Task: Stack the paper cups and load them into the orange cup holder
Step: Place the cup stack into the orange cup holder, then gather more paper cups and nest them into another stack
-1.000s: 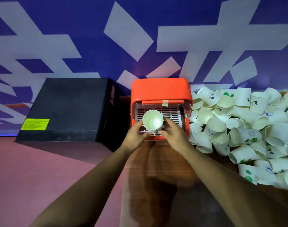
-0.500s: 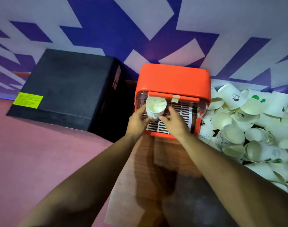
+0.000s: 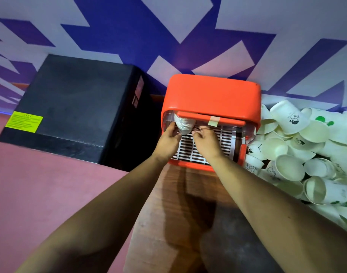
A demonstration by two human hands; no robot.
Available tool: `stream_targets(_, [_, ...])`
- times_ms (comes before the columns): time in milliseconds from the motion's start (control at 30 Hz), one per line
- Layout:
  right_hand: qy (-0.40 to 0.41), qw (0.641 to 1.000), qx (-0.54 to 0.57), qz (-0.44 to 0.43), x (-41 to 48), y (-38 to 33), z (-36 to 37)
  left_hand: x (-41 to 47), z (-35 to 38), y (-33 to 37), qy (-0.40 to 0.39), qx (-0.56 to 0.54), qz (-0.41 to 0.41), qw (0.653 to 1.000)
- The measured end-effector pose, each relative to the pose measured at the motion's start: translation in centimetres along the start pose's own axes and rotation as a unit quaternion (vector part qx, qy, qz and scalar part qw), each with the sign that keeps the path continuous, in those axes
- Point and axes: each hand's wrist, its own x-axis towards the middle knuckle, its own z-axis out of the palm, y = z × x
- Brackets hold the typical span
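loading is in hand: the stack of paper cups [image 3: 183, 125] sits at the left of the orange cup holder [image 3: 212, 95], its top tucked under the front bar [image 3: 196, 115]. both arms reach forward over the desk [image 3: 188, 196], the left hand [image 3: 168, 139] curled round the stack's left side, the right hand [image 3: 207, 141] pinching its right with bent fingers. next, i judge, seat it squarely, let go, then gather loose cups [image 3: 306, 146] heaped at right.

Yellow label [image 3: 24, 121] on black box [image 3: 76, 107] — print seemingly illegible
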Motion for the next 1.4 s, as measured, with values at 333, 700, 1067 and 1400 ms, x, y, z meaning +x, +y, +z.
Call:
stream_targets(333, [-0.037, 0.998, 0.012, 0.047, -1.2, -0.2, -0.4, -1.1, -0.3, 0.9, -0.018, 0.048, -0.008, 0.999])
stream_targets(700, [0.035, 0.966, -0.244, -0.083, -13.7, 4.2, -10.2, -8.2, 0.8, 1.0, -0.149, 0.194, 0.084, 0.966])
stream_targets(1067, [0.153, 0.929, -0.334, -0.042, -25.1, 11.8, -16.6, -13.3, 11.3, 0.6, -0.288, 0.344, 0.157, 0.88])
stream_targets(1400, [0.243, 0.902, -0.355, 0.029, -24.0, 15.2, -22.4, -10.4, 21.5, 5.7, -0.159, 0.366, 0.253, 0.881])
